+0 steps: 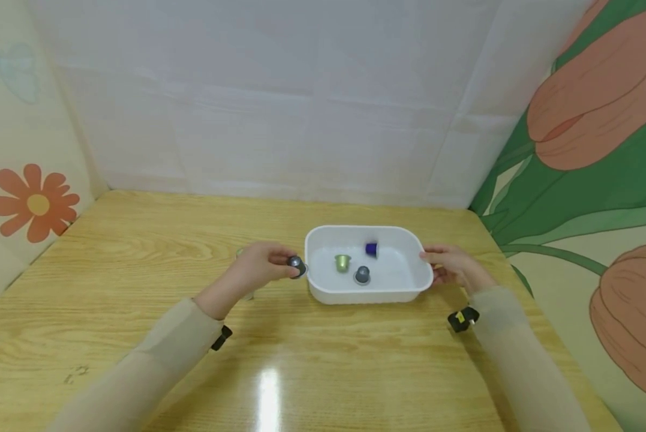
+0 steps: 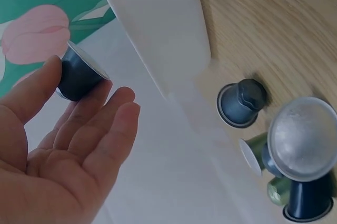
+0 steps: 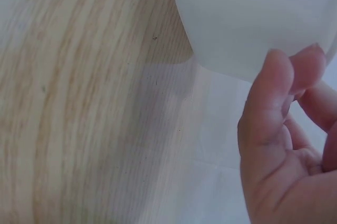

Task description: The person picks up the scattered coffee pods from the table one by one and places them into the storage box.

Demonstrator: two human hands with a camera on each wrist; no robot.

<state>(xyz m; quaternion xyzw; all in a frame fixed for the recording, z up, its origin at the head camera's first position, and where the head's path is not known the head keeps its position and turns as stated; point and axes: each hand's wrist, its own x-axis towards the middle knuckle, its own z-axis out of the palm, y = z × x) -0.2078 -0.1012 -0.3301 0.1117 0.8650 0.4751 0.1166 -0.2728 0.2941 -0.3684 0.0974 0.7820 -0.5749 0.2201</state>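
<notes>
Between thumb and fingers, my left hand [image 1: 255, 267] pinches a dark blue-grey coffee capsule [image 1: 297, 266] just outside the left end of a white plastic container [image 1: 371, 297]. The left wrist view shows this capsule [image 2: 80, 74] tilted, its pale lid facing up and to the right. My right hand [image 1: 454, 264] holds the container's right end, fingertips at the rim. Inside the container lie a green capsule [image 1: 342, 263], a grey capsule [image 1: 362, 275] and a purple capsule [image 1: 372, 249].
More capsules stand and lie close together on the wooden table [image 1: 312, 360], mostly hidden by my left hand in the head view. In the left wrist view they include a dark capsule [image 2: 243, 103] and a navy capsule [image 2: 309, 200]. A white sheet [image 1: 279, 120] hangs behind.
</notes>
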